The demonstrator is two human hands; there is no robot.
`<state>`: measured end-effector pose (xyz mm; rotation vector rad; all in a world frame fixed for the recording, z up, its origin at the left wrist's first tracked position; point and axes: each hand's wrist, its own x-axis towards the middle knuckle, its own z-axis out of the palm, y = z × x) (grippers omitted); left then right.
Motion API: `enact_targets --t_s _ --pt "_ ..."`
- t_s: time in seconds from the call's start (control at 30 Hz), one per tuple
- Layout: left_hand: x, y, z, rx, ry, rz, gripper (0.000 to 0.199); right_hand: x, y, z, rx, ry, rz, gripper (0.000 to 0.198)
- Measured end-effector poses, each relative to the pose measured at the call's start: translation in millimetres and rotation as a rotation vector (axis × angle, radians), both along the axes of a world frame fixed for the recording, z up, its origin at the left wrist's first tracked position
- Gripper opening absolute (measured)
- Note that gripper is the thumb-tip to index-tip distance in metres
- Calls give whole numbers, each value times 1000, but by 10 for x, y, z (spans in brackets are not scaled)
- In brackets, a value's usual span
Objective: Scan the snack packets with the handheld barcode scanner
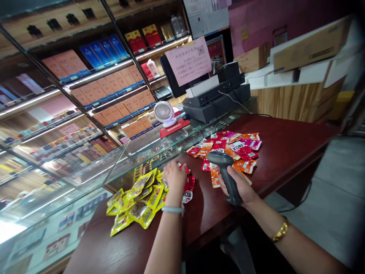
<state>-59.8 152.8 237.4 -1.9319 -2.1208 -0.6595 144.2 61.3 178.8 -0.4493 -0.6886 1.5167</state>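
Observation:
In my right hand [242,186] is a dark handheld barcode scanner [228,177], gripped by its handle with the head pointing away to the left. Its head overlaps a spread pile of red, orange and purple snack packets [245,148] on the counter. My left hand [174,177] is over the counter between yellow snack packets [142,199] and a few red packets [188,186]. Its fingertips are blurred and partly hidden, so whether they pinch a packet is unclear. Yellow packets lie heaped to the left of that hand, red ones close by its right side.
Behind the packets runs a glass display case [125,163]. A small white fan [164,113] stands on it, near a monitor with a pink sign [189,62] and a dark till machine [216,99]. Boxes [310,49] sit at back right; stocked shelves [108,91] rise behind.

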Motion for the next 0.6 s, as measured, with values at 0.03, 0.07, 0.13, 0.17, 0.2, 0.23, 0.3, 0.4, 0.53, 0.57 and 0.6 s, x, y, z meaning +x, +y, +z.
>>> enact_targets --t_s 0.03,0.07,0.13,0.17,0.2,0.23,0.3,0.4,0.53,0.57,0.6 --pt "116 33 -51 -80 10 -85 36 2 1 -1 3 -1 5 46" --pt "234 75 -107 -158 20 -153 36 3 0 -3 7 -4 7 45" --pt "452 171 -213 -266 48 -238 36 0 -2 -5 18 -20 5 44" --pt "545 219 -258 -290 65 -258 36 -4 -3 -7 21 -29 0 44" --pt "625 262 -293 -303 81 -264 36 -9 -3 -9 22 -36 -5 43" --pt "689 301 -318 -311 89 -259 35 -14 -1 -13 21 -44 -8 43" --pt "771 364 -338 -336 72 -223 34 -25 5 -20 20 -58 -15 42" --pt "761 437 -322 -393 -60 -216 28 -34 10 -24 24 -80 -21 41" --pt "508 513 -276 -311 -313 -239 21 -37 -2 -29 -2 -109 10 43" --pt "422 520 -264 -271 -366 -225 20 -37 -4 -36 -16 -121 23 44" --pt "337 518 -254 -237 -413 -212 19 -38 -4 -47 -28 -134 40 45"
